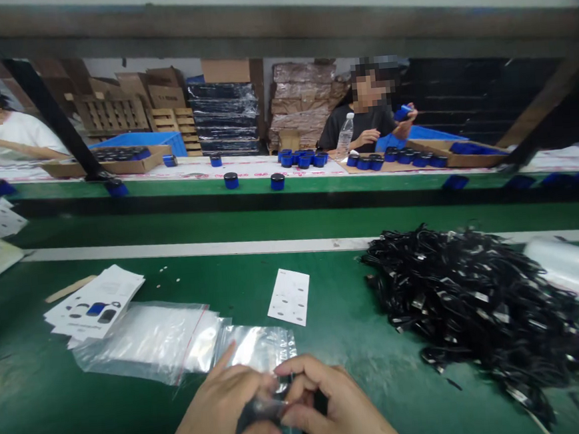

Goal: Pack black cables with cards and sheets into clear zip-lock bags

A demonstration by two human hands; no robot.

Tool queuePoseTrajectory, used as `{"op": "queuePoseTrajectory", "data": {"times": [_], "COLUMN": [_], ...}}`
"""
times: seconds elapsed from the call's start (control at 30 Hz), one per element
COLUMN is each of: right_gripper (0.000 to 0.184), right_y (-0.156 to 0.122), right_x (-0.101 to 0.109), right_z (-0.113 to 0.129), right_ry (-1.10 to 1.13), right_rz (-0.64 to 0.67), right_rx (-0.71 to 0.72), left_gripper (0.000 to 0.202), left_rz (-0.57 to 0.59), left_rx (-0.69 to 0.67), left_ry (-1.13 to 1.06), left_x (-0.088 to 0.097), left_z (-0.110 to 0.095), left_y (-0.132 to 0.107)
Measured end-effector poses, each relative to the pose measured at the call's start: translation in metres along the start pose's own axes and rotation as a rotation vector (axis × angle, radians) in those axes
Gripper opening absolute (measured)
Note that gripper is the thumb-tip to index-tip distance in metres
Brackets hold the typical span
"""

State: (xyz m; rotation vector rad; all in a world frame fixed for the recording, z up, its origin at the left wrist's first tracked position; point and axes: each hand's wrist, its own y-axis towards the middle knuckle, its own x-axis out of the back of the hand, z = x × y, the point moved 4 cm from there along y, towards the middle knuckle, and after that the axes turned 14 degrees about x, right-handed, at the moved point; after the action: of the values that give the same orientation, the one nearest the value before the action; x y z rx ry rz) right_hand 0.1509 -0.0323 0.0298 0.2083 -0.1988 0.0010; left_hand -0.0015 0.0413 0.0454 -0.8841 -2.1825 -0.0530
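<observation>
My left hand (224,406) and my right hand (328,398) meet low in the middle of the head view. Both close on a clear plastic bag (264,409) between them, with thumbs and fingers pinching its edge. Something dark shows through the bag, blurred and partly hidden by my fingers. Just beyond lies a flat clear zip bag (262,339). A fanned pile of empty zip bags (145,332) spreads to its left, with printed cards (100,302) overlapping it. One single card (289,297) lies on the green table ahead of my right hand.
A large heap of black cables (477,302) covers the right side, beside a roll of clear plastic (569,265). Beyond a white strip (196,249), a raised green conveyor (177,189) carries blue-and-black round items (277,182). Two people sit across it.
</observation>
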Motion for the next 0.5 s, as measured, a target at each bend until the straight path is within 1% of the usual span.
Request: {"op": "queuePoseTrajectory", "data": {"times": [0.03,0.07,0.1,0.17,0.23,0.27,0.3,0.33,0.37,0.4,0.43,0.47,0.5], "right_gripper": [0.032,0.030,0.028,0.018,0.010,0.010,0.012,0.013,0.015,0.016,0.018,0.018,0.019], "right_y": [-0.002,-0.004,-0.006,-0.008,-0.008,-0.007,-0.007,-0.006,-0.005,-0.004,-0.003,-0.001,0.000], "right_x": [0.002,0.004,0.006,0.008,0.005,0.003,0.001,-0.001,-0.002,-0.003,-0.003,-0.002,-0.002], "right_z": [0.002,0.004,0.004,0.003,0.001,-0.001,-0.003,-0.005,-0.007,-0.009,-0.011,-0.012,-0.013], "right_ry": [0.031,0.048,0.043,-0.012,-0.064,-0.071,-0.068,-0.067,-0.076,-0.096,-0.129,-0.167,-0.202], "right_rz": [-0.007,-0.018,-0.027,-0.005,0.036,0.040,0.028,0.003,-0.034,-0.070,-0.108,-0.138,-0.157], "right_rx": [0.010,0.008,-0.002,-0.011,-0.002,0.001,-0.005,-0.018,-0.035,-0.046,-0.048,-0.043,-0.034], "left_gripper": [0.004,0.008,0.015,0.019,0.021,0.023,0.023,0.022,0.018,0.014,0.014,0.015,0.016], "left_rz": [0.047,0.074,0.068,0.024,0.023,0.027,0.008,-0.050,-0.151,-0.277,-0.402,-0.494,-0.531], "left_rx": [0.012,0.027,0.053,0.072,0.068,0.066,0.059,0.047,0.029,-0.001,-0.029,-0.048,-0.057], "left_ry": [0.045,0.077,0.083,0.069,0.056,0.049,0.044,0.043,0.051,0.066,0.081,0.088,0.077], "left_x": [-0.001,-0.002,-0.001,0.002,0.002,0.001,0.000,0.001,0.003,0.006,0.009,0.010,0.009], "left_z": [-0.007,-0.013,-0.016,-0.018,-0.015,-0.013,-0.009,-0.006,-0.003,-0.001,0.000,0.000,0.001], "left_y": [0.005,0.009,0.011,0.013,0.014,0.015,0.015,0.016,0.016,0.014,0.011,0.007,0.004]}}
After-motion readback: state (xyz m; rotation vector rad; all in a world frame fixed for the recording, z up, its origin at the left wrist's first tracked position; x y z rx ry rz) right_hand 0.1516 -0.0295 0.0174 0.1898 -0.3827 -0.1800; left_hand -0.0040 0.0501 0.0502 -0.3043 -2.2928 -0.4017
